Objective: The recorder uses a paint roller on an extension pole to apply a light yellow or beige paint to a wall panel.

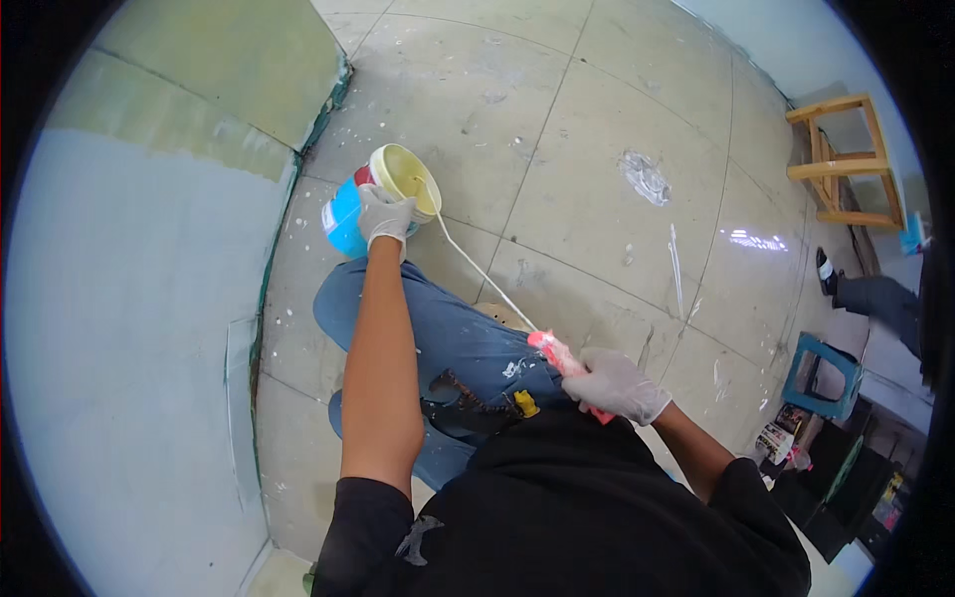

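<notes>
I look down past the wearer's black shirt (597, 517) to the right hand (619, 388), in a whitish glove. Its fingers are curled tightly around a pinkish-red handle (559, 353) smeared with white, held just above the lap. The blue trousers (448, 313) are flecked with white.

From the handle I follow a thin, bent white rod (487, 279) forward and left, over the knee and into the mouth of a bucket (346, 221). The bucket is blue outside with a red patch, pale yellow inside, and tilted with its mouth toward the right. The left hand (384, 213), gloved too, clasps its side near the rim. I can't quite tell what the rod's far end touches in there.

Close by on the left stands a wall (129, 298), white below and yellowish green above. Across the tiled floor (557, 209) I see a white smear (647, 177), a blue stool (824, 376), another person's dark shoe (826, 271) and, farther off, a wooden frame (846, 167) against the far wall.
</notes>
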Demonstrator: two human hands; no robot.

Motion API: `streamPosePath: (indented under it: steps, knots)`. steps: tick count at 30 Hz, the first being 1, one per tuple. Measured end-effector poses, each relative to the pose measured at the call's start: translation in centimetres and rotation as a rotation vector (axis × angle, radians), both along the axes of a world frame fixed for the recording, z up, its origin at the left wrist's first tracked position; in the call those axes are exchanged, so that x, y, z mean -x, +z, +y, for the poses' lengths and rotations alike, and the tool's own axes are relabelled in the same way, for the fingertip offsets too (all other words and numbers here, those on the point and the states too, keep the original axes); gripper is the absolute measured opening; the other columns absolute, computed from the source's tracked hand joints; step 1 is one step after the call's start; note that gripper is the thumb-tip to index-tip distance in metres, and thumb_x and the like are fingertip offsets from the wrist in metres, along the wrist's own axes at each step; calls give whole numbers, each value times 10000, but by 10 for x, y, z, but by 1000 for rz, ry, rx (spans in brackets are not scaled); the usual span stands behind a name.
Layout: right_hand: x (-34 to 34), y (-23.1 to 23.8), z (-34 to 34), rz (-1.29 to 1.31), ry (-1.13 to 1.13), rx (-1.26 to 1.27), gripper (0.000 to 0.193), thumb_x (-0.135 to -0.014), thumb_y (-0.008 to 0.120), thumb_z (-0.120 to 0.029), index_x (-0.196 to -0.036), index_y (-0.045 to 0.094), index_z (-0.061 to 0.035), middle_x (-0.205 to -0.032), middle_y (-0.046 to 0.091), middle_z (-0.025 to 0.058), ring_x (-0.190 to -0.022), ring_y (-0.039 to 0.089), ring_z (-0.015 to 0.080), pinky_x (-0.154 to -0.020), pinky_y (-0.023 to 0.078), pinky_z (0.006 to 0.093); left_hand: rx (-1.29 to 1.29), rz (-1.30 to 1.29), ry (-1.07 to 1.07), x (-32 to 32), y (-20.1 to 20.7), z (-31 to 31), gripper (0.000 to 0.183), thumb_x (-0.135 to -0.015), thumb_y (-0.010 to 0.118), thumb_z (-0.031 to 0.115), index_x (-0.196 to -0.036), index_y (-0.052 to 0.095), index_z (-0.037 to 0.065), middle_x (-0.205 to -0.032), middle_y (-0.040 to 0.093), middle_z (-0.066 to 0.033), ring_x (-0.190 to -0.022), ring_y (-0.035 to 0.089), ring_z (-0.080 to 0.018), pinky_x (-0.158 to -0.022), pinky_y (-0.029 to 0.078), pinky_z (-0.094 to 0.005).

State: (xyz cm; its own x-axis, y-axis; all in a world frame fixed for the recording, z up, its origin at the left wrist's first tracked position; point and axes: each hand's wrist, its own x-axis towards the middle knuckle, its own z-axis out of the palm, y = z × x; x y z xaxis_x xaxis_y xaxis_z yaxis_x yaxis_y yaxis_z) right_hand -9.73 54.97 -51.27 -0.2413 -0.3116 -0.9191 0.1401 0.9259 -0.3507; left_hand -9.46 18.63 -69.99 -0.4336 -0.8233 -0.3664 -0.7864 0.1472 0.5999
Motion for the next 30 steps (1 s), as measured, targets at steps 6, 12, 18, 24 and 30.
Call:
streamPosePath:
  steps: [6,12,18,24,30]
  knots:
    - [5,7,-23,-304,-403,59,386,-973,500,-393,-976,534,-8,-612,484,19,-395,453,97,-344,369,267,4,105,184,-3,-22,-9,640,-579,850,287,-1062,474,97,-954,655,-100,-906,655,-276,-797,507,-391]
    - [-4,35,-11,-180,-323,53,348,-976,490,-380,-948,517,-34,-647,501,32,-404,455,104,-353,366,278,-77,380,427,-6,-40,-18,593,-605,868,206,-1009,449,89,-909,604,-77,-841,624,-220,-755,513,-363]
    - [-7,50,-7,-197,-326,-37,351,-970,497,-378,-982,548,-30,-649,490,14,-438,450,76,-371,358,261,-58,253,369,-17,-26,-15,630,-600,849,170,-1063,430,81,-953,620,-114,-864,648,-238,-746,543,-381]
    - [-14,-20,-11,333,49,118,440,-938,532,-397,-929,569,42,-782,629,276,-764,633,426,-682,462,496,-110,244,403,-12,-29,-6,656,-604,807,134,-1136,427,84,-1032,615,-133,-899,657,-264,-774,536,-374]
    - [-14,-8,-2,429,62,167,394,-942,551,-364,-953,579,29,-811,614,297,-800,616,463,-681,457,504,-239,393,505,-18,-14,-2,636,-611,791,43,-1104,391,86,-1001,585,-138,-839,653,-234,-599,580,-355]
